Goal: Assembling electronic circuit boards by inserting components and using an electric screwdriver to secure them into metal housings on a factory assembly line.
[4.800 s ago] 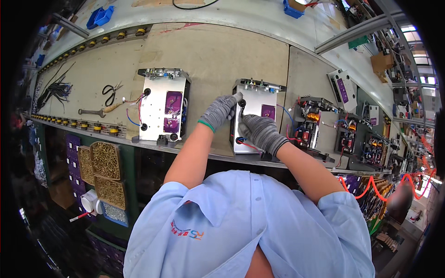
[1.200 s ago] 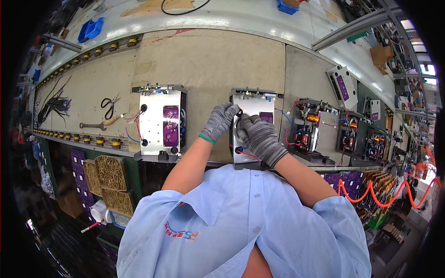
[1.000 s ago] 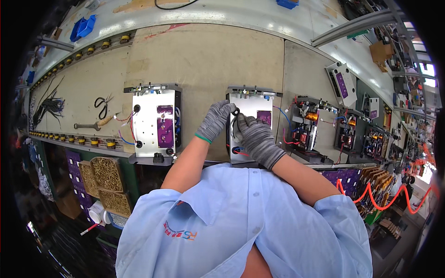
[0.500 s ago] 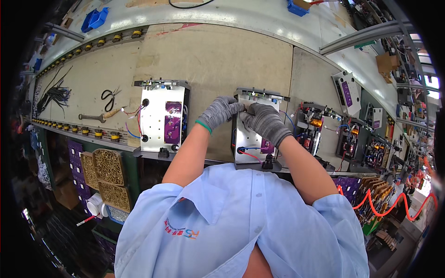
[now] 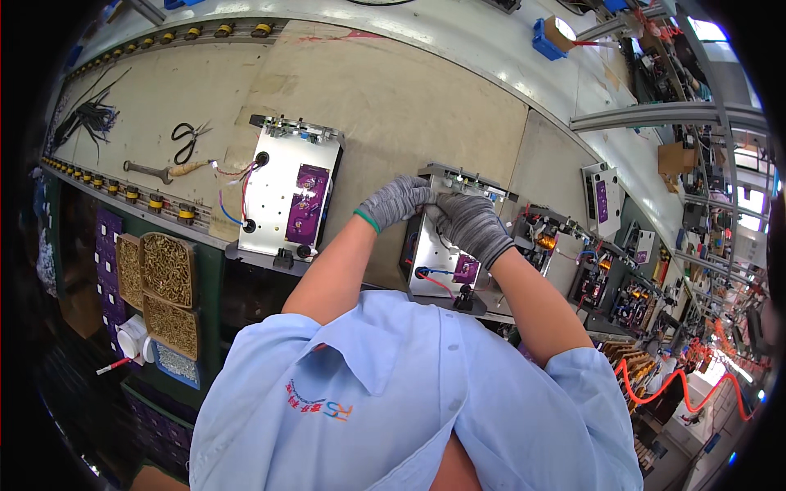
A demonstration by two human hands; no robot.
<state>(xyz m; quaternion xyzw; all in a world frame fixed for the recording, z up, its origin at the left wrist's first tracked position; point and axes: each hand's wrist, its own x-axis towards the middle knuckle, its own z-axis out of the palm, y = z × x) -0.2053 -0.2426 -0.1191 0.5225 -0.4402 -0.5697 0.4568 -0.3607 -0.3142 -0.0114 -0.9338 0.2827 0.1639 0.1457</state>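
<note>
Both my hands wear grey knitted gloves and meet over the upper part of a silver metal housing (image 5: 428, 245). My left hand (image 5: 399, 201) reaches in from the left, its fingers bent together at the housing's upper left edge. My right hand (image 5: 473, 227) lies across the housing with curled fingers close to the left fingertips. Whatever the fingertips pinch is hidden by the gloves. Below the right hand show a purple circuit board (image 5: 466, 268), red and blue wires and a black connector (image 5: 464, 296).
To the left stands a similar silver housing (image 5: 274, 188) with a purple board. Farther left lie scissors (image 5: 190, 141), a wrench (image 5: 147, 171) and black cables (image 5: 88, 119). Screw bins (image 5: 169, 268) sit below the bench's left edge. Open electronic units (image 5: 540, 237) line the right side.
The view has turned slightly, so the bench appears tilted. Both hands remain at the same housing, with the fingertips still close together.
</note>
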